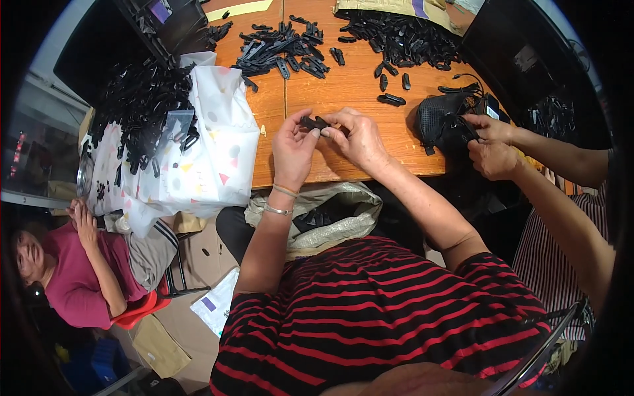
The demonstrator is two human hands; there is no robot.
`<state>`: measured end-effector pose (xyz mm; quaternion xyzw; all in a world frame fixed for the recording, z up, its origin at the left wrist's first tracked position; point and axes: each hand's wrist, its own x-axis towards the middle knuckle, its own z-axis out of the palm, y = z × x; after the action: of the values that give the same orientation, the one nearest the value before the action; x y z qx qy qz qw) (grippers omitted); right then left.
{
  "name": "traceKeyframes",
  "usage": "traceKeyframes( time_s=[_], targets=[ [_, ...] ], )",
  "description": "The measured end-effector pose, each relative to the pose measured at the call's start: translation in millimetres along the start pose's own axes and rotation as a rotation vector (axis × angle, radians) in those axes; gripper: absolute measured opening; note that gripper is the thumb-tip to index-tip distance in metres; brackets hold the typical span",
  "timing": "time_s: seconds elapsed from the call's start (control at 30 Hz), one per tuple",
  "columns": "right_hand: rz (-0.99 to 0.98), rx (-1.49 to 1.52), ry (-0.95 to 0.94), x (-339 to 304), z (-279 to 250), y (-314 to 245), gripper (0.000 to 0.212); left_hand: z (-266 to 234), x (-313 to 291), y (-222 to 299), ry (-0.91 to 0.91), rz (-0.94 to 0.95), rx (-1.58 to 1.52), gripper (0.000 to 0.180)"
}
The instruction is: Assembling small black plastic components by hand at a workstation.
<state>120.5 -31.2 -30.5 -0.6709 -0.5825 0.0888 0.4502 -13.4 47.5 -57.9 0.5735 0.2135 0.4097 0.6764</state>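
"Where's the small black plastic piece [318,123]?"

"I see it above the brown wooden bench [323,92], pinched in the fingers of left hand [294,146] and right hand [361,136]; uneven pressure could drop it."

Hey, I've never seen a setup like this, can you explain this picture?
No machine here: one person works bare-handed, and the only picture comes from a wide fisheye camera on their head, looking down, so straight edges bend. Their left hand and right hand together pinch a small black part over a wooden table. Farther back on it lie heaps of black parts; another heap covers part of a patterned white sheet at left. The hands at right, by a black mesh bag, are a co-worker's.
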Motion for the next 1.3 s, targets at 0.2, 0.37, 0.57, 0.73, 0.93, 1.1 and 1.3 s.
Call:
traceKeyframes(
  time_s=[0.2,0.37,0.57,0.73,0.93,1.1,1.3],
  targets=[
    [-0.056,0.013,0.034,-1,2,-2,0.025,19,-9,13,0.066,0.108,0.062,0.040],
    [0.116,0.220,0.058,-1,6,-12,0.031,20,-17,33,0.142,0.209,0.219,0.031],
    [0.092,0.319,-0.113,-3,14,7,0.030,14,-15,30,0.068,0.146,0.247,0.019],
    [0.082,0.196,-0.147,-2,12,11,0.023,2,-5,25,0.102,0.416,0.774,0.021],
    [0.156,0.163,-0.198,-8,-5,6,0.032,-31,53,8,0.164,0.149,0.290,0.029],
    [-0.067,0.080,-0.472,-31,-9,-1,0.026,-70,139,-23,0.326,0.448,1.025,0.046],
    [-0.150,-0.065,-0.767,-55,-13,-20,0.031,-108,202,-31,0.459,0.208,1.416,0.062]
  ],
)
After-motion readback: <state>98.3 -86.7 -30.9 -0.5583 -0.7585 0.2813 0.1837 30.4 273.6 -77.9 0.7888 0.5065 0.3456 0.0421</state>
